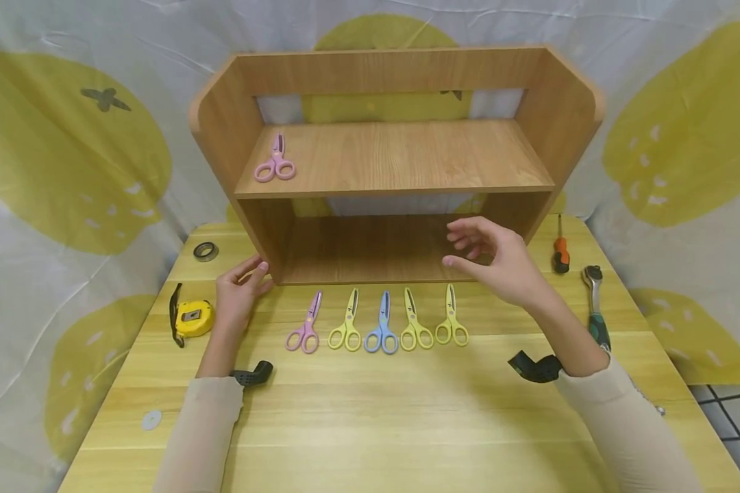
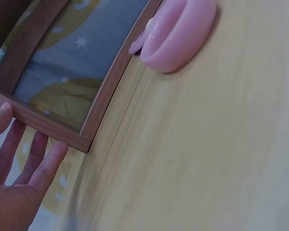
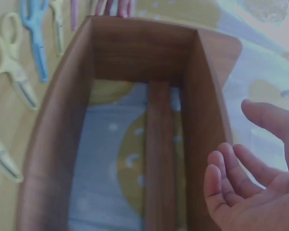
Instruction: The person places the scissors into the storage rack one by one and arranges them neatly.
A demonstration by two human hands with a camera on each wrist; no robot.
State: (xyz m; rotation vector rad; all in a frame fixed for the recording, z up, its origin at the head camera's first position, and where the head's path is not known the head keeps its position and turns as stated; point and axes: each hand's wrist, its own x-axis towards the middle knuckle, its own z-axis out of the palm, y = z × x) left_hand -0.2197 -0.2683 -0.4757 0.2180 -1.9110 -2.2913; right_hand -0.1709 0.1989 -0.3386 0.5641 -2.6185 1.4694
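Observation:
A wooden two-tier shelf (image 1: 370, 164) stands on the table. My left hand (image 1: 237, 294) touches the lower part of its left side panel; in the left wrist view, fingertips (image 2: 58, 150) of extended fingers rest against the wood. Empty and loosely bent, my right hand (image 1: 499, 263) hovers before the lower tier's right end. Pink scissors (image 1: 275, 161) lie on the upper shelf at the left. Before the shelf is a row of scissors, left to right: pink scissors (image 1: 306, 325), yellow scissors (image 1: 347, 322), blue scissors (image 1: 382, 325), yellow scissors (image 1: 413, 322) and more yellow scissors (image 1: 451, 318).
On the left are a roll of black tape (image 1: 205, 252), a yellow tape measure (image 1: 194, 318) and a small pale disc (image 1: 151, 420). An orange-and-black screwdriver (image 1: 560, 253) and a ratchet wrench (image 1: 595, 308) lie on the right. A lemon-print curtain (image 1: 68, 157) hangs behind the table.

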